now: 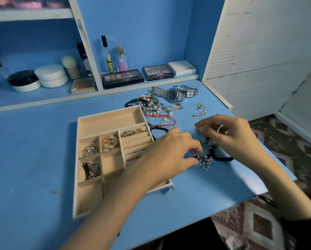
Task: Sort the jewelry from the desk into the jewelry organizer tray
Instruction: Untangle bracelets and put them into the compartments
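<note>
Beaded necklace (205,162) sits near the tabletop's (33,150) right edge, beside the organizer tray (106,114). Our left hand (169,150) pinches its near cluster; our right hand (230,134) pinches its far end.

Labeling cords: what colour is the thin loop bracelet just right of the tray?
The bracelet is red; head view.

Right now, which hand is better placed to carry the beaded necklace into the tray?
Left. The left hand pinches the necklace and lies right beside the tray, forearm over it. The right hand holds the other end, farther away.
</note>
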The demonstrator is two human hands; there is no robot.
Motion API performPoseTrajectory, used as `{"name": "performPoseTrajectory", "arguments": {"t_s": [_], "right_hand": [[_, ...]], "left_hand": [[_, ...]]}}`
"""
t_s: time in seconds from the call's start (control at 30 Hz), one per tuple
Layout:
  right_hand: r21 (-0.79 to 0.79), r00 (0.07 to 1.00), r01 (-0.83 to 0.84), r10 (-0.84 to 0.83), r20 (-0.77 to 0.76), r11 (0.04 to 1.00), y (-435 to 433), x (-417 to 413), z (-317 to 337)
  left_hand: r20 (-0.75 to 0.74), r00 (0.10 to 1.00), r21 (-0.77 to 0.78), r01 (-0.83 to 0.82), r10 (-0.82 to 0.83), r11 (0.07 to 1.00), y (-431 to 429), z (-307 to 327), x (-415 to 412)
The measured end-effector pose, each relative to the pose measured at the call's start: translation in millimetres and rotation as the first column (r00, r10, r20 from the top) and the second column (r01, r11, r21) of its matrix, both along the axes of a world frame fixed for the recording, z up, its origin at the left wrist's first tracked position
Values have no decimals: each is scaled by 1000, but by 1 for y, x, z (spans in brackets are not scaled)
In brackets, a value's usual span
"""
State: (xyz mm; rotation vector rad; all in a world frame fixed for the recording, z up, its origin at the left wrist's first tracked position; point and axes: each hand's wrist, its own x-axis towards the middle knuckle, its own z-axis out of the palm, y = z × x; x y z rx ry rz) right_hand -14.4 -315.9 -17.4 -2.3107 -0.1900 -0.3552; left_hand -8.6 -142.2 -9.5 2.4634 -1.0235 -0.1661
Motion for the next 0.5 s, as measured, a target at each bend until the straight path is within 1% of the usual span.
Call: {"name": "performPoseTrajectory", "arguments": {"t_s": [0.17, 0.3, 0.43, 0.5], "right_hand": [[27, 1000, 20, -20, -19, 999, -11, 0, -3], [49, 999, 30, -28, -33, 998, -17, 0, -5], [60, 999, 39, -37, -29, 997, -18, 0, -6], [54, 999, 39, -37, -36, 998, -18, -1, -6]], "left_hand": [[79, 994, 97, 74, -81, 993, -13, -3, 3], [92, 989, 163, 100, -116, 982, -15, -2, 6], [107, 988, 190, 93, -115, 977, -13, -6, 5], [128, 987, 171, 75, -98, 982, -11, -6, 4]]}}
